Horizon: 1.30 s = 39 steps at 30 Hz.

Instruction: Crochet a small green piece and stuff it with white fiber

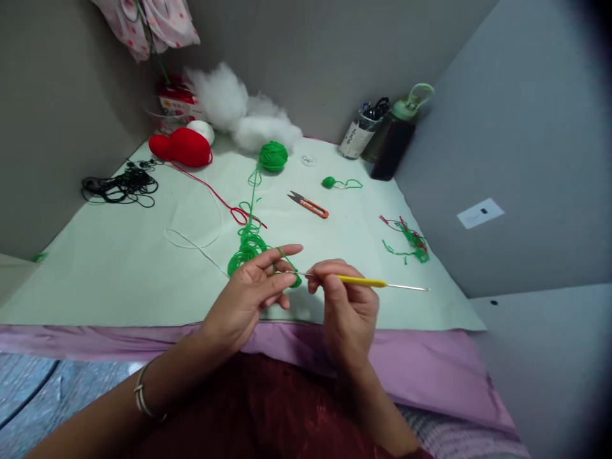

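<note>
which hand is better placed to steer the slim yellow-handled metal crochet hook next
Right, likely: the right hand holds the hook by its handle, one end at the small green yarn piece. The left hand seems busy pinching that piece, with a thin green strand over a raised finger.

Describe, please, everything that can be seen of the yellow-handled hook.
The yellow-handled hook is slim and straight, with a smooth yellow grip, apparently plastic, and a thin silvery shaft, metal-looking, at each end. It lies nearly level across the view. The right hand holds it between thumb and fingers; its left end reaches the green yarn piece at the left hand. Its right end is free.
</note>
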Motion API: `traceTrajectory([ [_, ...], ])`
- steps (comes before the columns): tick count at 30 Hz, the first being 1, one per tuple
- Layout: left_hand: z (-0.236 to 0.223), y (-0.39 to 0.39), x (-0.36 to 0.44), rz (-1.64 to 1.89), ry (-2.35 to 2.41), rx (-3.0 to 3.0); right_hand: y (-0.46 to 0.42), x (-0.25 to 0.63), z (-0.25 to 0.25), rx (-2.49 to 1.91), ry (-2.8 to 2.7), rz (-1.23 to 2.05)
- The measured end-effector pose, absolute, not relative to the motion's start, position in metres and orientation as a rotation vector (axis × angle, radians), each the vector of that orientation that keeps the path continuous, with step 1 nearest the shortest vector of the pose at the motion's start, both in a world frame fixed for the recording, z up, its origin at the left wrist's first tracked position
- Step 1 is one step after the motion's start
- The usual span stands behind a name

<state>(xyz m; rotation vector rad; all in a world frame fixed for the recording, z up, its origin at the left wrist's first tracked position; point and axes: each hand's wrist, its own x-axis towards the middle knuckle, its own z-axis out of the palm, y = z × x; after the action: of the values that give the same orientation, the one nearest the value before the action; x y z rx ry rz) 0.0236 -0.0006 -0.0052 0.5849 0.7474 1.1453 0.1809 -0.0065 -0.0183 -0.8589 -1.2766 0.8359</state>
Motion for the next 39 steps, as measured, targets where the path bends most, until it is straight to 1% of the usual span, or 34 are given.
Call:
traceTrajectory([
  [4, -0.007, -0.006, 0.026, 1.145, 0.781, 0.751, -0.006, 0.181, -0.02, -0.891, -1.268, 0.896],
  [10, -0.007, -0.008, 0.023, 1.134, 0.821, 0.81, -0.005, 0.187, -0.02, -0.827, -1.066, 1.142],
  [14, -0.006, -0.009, 0.023, 1.138, 0.822, 0.828, -0.006, 0.188, -0.018, -0.831, -1.105, 1.122],
  [21, -0.004, -0.01, 0.021, 1.14, 0.943, 0.877, -0.013, 0.194, -0.015, -0.923, -1.401, 0.798],
  [27, -0.002, -0.011, 0.026, 1.181, 1.073, 0.899, -0.017, 0.193, -0.017, -0.823, -1.79, 0.25],
  [29, -0.002, -0.012, 0.027, 1.193, 1.085, 0.907, -0.016, 0.193, -0.018, -0.804, -1.845, 0.135],
  [35, 0.001, -0.014, 0.026, 1.224, 1.157, 1.043, -0.014, 0.194, -0.014, -0.798, -1.791, 0.166],
  [39, 0.001, -0.015, 0.028, 1.231, 1.14, 0.998, -0.015, 0.193, -0.022, -0.794, -1.828, 0.086],
])
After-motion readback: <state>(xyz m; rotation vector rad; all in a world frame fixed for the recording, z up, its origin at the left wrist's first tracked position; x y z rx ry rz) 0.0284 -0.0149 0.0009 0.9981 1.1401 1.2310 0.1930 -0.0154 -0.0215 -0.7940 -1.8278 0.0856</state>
